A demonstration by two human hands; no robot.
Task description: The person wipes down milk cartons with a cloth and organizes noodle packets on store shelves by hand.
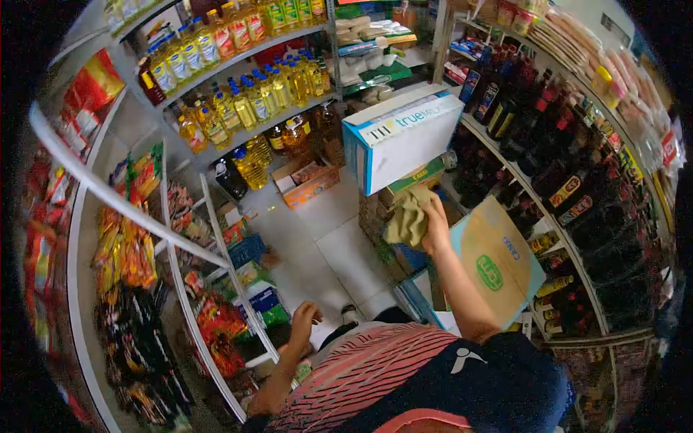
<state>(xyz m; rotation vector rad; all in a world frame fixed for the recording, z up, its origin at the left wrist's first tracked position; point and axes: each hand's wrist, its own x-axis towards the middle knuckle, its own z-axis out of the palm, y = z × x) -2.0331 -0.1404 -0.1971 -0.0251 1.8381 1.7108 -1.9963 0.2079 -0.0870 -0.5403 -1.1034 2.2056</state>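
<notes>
My right hand [435,221] grips a crumpled olive-tan cloth [406,219], its folds hanging to the left of my fingers. Just beyond the cloth stands a white and blue TH true MILK carton [408,144], tilted, on top of other boxes. A large cardboard carton [498,252] with a green logo is beside my right forearm. Low at my left side, my left hand [306,319] hangs with loosely curled fingers and nothing visible in it. A rack of packets is nearest to it.
Shelves of cooking oil bottles [253,108] line the far left. Dark sauce bottles [505,115] fill the curved shelves on the right. Packets hang behind a white metal rail [130,202]. An orange open box [307,184] sits on the tiled floor [336,252].
</notes>
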